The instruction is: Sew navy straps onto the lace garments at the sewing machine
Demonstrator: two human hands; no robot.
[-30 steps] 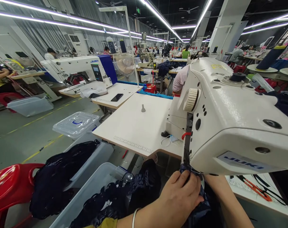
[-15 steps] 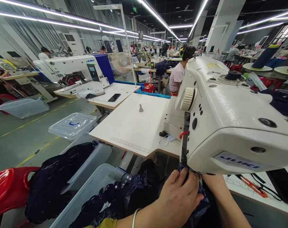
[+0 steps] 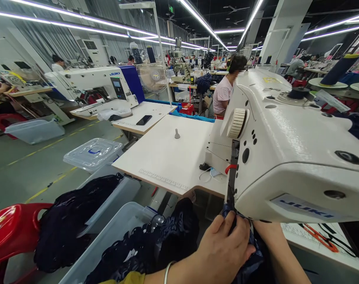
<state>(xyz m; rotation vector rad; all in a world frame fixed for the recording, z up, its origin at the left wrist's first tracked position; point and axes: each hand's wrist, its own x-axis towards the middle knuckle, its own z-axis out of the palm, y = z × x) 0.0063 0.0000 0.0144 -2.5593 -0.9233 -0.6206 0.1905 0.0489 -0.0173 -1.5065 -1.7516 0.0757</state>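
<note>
Dark navy fabric (image 3: 250, 260) bunches under the head of a white JUKI sewing machine (image 3: 288, 157). My left hand (image 3: 226, 244), with a bangle at the wrist, is closed on this fabric just below the machine's left side. Its fingers bend over the cloth, thumb toward the right. Behind and to the right, my right hand (image 3: 260, 227) reaches in under the machine head, and its fingers are hidden there. The needle area is also out of sight behind the machine body.
Left of my arm, a clear plastic bin (image 3: 108, 240) holds navy pieces. More navy pieces (image 3: 69, 217) lie beside a red stool (image 3: 13, 232). A phone (image 3: 144, 120) rests on the neighbouring table. Orange-handled scissors (image 3: 321, 238) lie at right. A seated person (image 3: 223, 96) works ahead.
The view has shifted slightly, so the machine appears a little farther right and lower. My left hand stays on the navy fabric in nearly the same pose.
</note>
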